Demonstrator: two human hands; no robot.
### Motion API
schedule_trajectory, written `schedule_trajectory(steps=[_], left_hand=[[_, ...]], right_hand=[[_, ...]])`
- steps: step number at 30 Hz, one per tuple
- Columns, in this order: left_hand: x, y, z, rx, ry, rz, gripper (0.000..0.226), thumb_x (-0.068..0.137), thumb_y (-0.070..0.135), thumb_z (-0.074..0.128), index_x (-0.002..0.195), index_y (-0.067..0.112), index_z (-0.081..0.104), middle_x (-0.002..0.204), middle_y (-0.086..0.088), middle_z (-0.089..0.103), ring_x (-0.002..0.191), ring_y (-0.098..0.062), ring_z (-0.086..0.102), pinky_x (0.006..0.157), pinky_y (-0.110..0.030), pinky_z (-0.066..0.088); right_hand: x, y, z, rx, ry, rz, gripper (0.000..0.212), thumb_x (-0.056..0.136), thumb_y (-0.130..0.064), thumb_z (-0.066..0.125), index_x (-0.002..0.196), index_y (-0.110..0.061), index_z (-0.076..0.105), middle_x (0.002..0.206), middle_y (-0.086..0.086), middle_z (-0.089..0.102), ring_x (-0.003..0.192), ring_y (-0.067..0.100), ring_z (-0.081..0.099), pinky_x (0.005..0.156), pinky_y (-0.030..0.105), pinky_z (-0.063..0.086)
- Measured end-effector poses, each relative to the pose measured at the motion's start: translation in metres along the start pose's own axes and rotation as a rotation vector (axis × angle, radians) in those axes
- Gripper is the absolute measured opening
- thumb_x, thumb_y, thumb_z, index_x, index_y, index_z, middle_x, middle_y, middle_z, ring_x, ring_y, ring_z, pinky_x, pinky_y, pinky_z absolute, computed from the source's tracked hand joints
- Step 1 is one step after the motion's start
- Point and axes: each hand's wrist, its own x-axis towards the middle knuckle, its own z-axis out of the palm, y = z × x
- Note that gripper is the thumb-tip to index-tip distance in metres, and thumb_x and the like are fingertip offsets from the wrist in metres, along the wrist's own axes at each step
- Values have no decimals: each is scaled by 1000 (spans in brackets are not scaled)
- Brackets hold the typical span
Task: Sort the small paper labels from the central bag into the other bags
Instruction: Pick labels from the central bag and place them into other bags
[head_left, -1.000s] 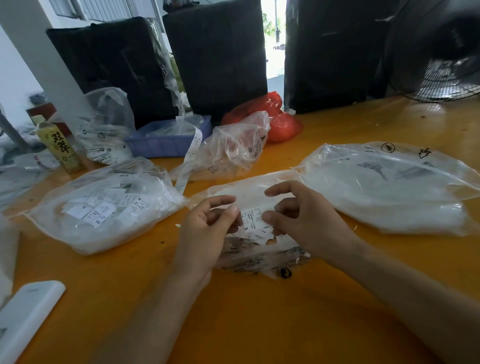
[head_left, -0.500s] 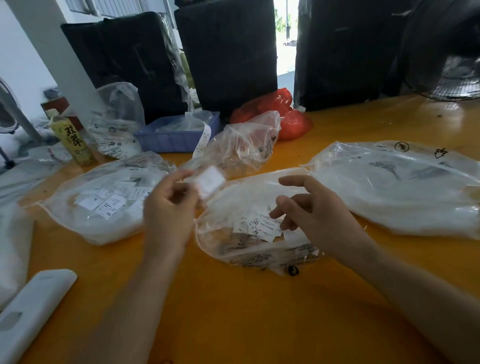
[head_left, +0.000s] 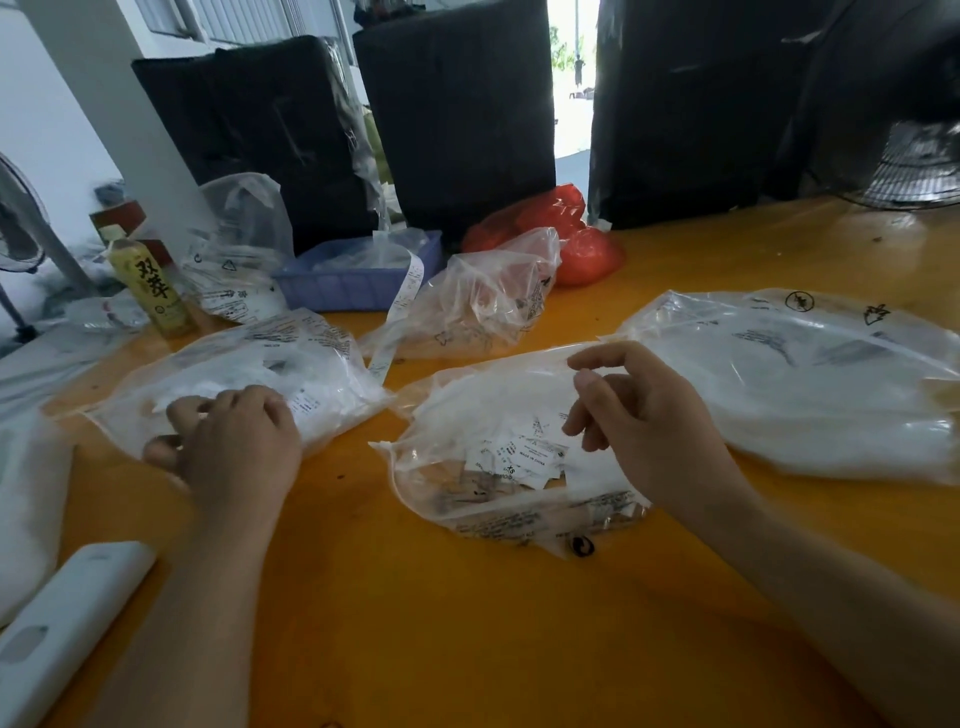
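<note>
While the labels (head_left: 524, 457) lie heaped inside the central bag (head_left: 467, 499) in the middle of the orange table (head_left: 467, 623), your right hand (head_left: 649, 421) hovers over that bag's mouth, fingers loosely bent and holding nothing. Your left hand (head_left: 234, 447) rests on the left bag (head_left: 311, 364), fingers curled at its opening; whether they pinch a label, I cannot tell. A right bag (head_left: 805, 389) lies just beside the central one.
</note>
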Motion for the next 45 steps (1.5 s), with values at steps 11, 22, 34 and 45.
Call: schedule_trajectory(steps=[11,22,34,45], left_hand=[[-12,20,-2,37,-10,-10,68,107,58,25,148,13,54,159,-10,44,142,-34,23,108,-59,26],[-86,102,-26,-607,189,1012,28,103,24,52,102,7,75,92,-3,72,84,-7,59,79,-21,49],[-119,115,-17,-759,-370,801,19,105,34,59,104,29,78,97,25,70,98,3,64,82,-6,44],[-117,115,-14,-831,-394,700,15,104,28,63,102,30,78,92,32,69,95,10,66,79,-4,46]], right_hand=[[18,-5,-37,-357,322,-87,14,103,-26,53,101,-24,66,76,-11,67,63,11,61,50,24,48],[32,16,-86,-1110,86,216,28,90,9,46,100,-8,67,100,13,67,86,29,62,74,40,54],[27,18,-92,-1211,-7,342,26,87,13,48,76,-10,55,89,10,51,74,30,52,61,36,43],[26,5,-88,-1233,93,227,37,86,13,50,61,-12,39,78,11,56,64,24,48,46,27,31]])
